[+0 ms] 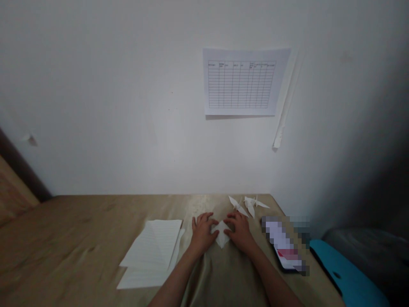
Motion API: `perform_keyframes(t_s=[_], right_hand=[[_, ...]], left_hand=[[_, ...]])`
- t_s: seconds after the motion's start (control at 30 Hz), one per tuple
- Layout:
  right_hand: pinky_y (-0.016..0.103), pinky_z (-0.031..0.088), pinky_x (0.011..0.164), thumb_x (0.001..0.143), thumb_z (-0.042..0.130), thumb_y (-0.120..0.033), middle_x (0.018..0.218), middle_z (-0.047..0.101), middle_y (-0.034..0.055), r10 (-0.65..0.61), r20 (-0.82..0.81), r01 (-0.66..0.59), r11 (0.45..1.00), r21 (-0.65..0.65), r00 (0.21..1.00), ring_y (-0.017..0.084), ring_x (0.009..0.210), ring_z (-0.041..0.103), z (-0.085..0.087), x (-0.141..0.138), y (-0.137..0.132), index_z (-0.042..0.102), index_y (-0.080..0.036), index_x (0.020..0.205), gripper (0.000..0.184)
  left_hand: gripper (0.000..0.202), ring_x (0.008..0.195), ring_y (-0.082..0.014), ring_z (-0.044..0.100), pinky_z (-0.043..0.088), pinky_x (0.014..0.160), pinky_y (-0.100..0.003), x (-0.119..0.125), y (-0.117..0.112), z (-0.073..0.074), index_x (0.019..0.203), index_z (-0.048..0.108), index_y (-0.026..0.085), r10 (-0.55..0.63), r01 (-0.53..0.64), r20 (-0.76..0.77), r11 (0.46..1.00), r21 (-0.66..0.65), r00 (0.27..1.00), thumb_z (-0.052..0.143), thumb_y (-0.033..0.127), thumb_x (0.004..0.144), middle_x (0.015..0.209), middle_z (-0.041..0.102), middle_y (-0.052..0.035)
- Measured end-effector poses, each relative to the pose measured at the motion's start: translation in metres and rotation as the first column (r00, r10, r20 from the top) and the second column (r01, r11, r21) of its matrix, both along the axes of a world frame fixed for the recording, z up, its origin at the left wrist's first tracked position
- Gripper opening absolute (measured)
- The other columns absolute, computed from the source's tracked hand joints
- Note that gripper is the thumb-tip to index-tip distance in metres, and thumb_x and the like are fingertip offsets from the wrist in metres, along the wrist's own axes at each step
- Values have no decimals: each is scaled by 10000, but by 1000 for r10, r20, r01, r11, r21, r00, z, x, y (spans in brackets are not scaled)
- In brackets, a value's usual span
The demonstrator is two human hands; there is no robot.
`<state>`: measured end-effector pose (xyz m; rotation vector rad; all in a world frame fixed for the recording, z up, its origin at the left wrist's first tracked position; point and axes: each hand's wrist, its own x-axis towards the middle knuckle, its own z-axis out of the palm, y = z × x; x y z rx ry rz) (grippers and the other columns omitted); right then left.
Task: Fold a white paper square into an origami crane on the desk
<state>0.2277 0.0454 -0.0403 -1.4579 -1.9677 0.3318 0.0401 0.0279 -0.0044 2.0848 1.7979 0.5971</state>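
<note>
A small white folded paper (221, 237), diamond-shaped, lies on the tan table (79, 230) between my hands. My left hand (202, 233) rests on its left side with fingers curled and fingertips pressing the paper. On the right side, my right hand (239, 230) presses down in the same way, its fingers bent over the upper right edge. Both hands touch the paper; neither lifts it.
A stack of lined white sheets (153, 253) lies left of my hands. Two folded paper cranes (248, 205) stand at the back right of the table. A phone (286, 249) lies near the right edge. A printed table sheet (243, 82) hangs on the wall; a blue object (345, 277) sits lower right.
</note>
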Motion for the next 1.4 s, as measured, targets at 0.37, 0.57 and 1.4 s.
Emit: perform_keyframes(t_s=[0.37,0.57,1.4], right_hand=[[459,331,1133,739,703,-149,1231,676,35,50,-61,-51,998,-22,997,271,1283,507,11,0,-2,720,-305,1124,416],[434,387,1092,745,724,-191,1184,680,77,27,-147,-32,999,-31,989,275,1206,554,8,0,-3,750,-239,922,185],[507,209,1209,882,664,-199,1168,745,9,55,90,-68,986,152,994,234,1303,542,21,3,-10,751,-272,917,118]], left_hand=[[286,1419,-266,420,102,1232,-604,-2,2,-4,1061,697,295,16,-16,3,999,37,1000,703,192,794,1442,576,-29],[244,1390,-257,449,122,1228,-599,-2,0,-3,1009,664,260,17,-21,51,997,70,999,683,138,799,1410,595,-39],[337,1264,-256,574,437,1101,-453,-10,14,-22,1206,656,230,47,-97,175,953,288,983,598,231,874,1338,625,-87]])
